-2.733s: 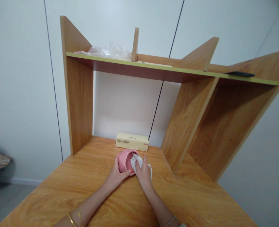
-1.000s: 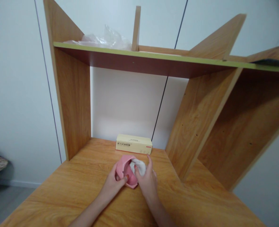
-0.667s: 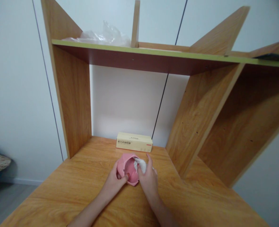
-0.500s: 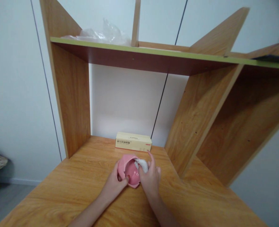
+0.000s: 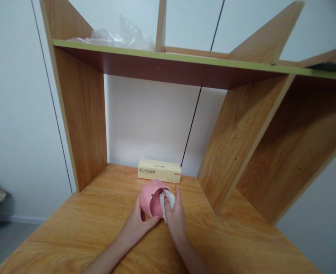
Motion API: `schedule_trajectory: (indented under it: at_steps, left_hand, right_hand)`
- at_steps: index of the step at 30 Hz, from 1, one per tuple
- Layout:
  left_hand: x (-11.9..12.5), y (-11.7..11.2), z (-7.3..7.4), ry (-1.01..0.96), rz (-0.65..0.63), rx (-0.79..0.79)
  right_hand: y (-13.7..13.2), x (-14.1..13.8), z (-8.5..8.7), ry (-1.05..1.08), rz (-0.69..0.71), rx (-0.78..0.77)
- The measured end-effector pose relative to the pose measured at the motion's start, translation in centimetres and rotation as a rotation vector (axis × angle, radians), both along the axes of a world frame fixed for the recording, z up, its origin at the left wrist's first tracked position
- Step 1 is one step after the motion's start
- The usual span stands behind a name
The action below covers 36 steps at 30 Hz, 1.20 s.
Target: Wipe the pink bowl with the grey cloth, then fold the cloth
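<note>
A pink bowl, tilted so its opening faces right and toward me, is held above the wooden desk. My left hand grips it from the left, thumb along the lower rim and fingers behind the wall. In my right hand is a crumpled white tissue, pressed at the right side of the bowl's opening, partly inside. The right index finger points upward, apart from the tissue. Part of the bowl's inside is hidden by the tissue and hand.
A pale yellow box with printed lettering lies at the back of the desk. Wooden uprights stand left and right, under a shelf that carries a clear plastic bag.
The pink bowl has turned and risen slightly, showing more of its outer wall. My right hand has moved left with the tissue, which covers more of the opening.
</note>
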State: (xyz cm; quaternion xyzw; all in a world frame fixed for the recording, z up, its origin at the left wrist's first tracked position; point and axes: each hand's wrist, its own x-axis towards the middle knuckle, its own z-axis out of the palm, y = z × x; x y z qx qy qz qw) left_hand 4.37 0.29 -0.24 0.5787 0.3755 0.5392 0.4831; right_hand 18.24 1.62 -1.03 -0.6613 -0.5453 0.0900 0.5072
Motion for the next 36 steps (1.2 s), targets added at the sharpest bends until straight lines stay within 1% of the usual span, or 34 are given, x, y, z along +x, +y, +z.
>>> schedule_trajectory:
  at_steps: [3, 6, 9, 11, 13, 15, 18, 21, 24, 26, 29, 32, 34, 36]
  left_hand:
    - [0.2, 0.0, 0.0, 0.015, 0.015, -0.02]
    - [0.1, -0.1, 0.5, 0.035, 0.047, -0.039]
    - [0.0, -0.3, 1.0, 0.044, 0.062, -0.025]
    - [-0.2, -0.4, 1.3, 0.063, 0.064, 0.01]
    - [-0.3, -0.5, 1.3, 0.081, 0.043, 0.044]
    - [-0.4, -0.4, 1.2, 0.079, 0.036, 0.052]
    - [-0.6, 0.1, 0.9, 0.044, 0.069, 0.023]
    - [-0.6, 0.5, 0.7, -0.022, 0.101, -0.008]
    - [-0.5, 0.7, 0.6, -0.067, 0.114, -0.063]
    - [-0.3, 0.6, 0.5, -0.078, 0.089, -0.077]
    - [0.0, 0.3, 0.3, -0.072, 0.012, -0.045]
    - [0.1, 0.1, 0.2, -0.024, -0.021, -0.052]
    - [0.1, 0.1, 0.3, 0.011, 0.007, -0.072]
    - [0.0, 0.1, 0.4, 0.046, 0.043, -0.081]
  right_hand:
    - [0.1, 0.0, 0.3, -0.038, -0.022, -0.007]
    - [-0.2, 0.1, 1.0, -0.148, -0.114, -0.035]
    - [-0.6, 0.3, 1.8, -0.296, -0.189, 0.011]
    - [-0.9, 0.4, 2.2, -0.337, -0.176, 0.052]
    - [-0.9, 0.5, 2.3, -0.327, -0.136, 0.04]
    - [-0.8, 0.4, 2.1, -0.302, -0.103, -0.02]
    - [-0.4, 0.3, 1.6, -0.268, -0.046, -0.089]
    - [0.0, 0.1, 0.9, -0.207, -0.009, -0.091]
    - [0.0, 0.0, 0.4, -0.104, -0.011, -0.069]
    - [0.0, 0.1, 0.3, -0.022, -0.01, -0.05]
    - [-0.1, 0.1, 0.2, 0.054, 0.004, -0.045]
    - [-0.2, 0.1, 0.6, 0.045, 0.011, -0.089]
    - [-0.4, 0.0, 1.0, 0.005, -0.003, -0.105]
    - [-0.6, 0.0, 1.6, -0.079, -0.036, -0.081]
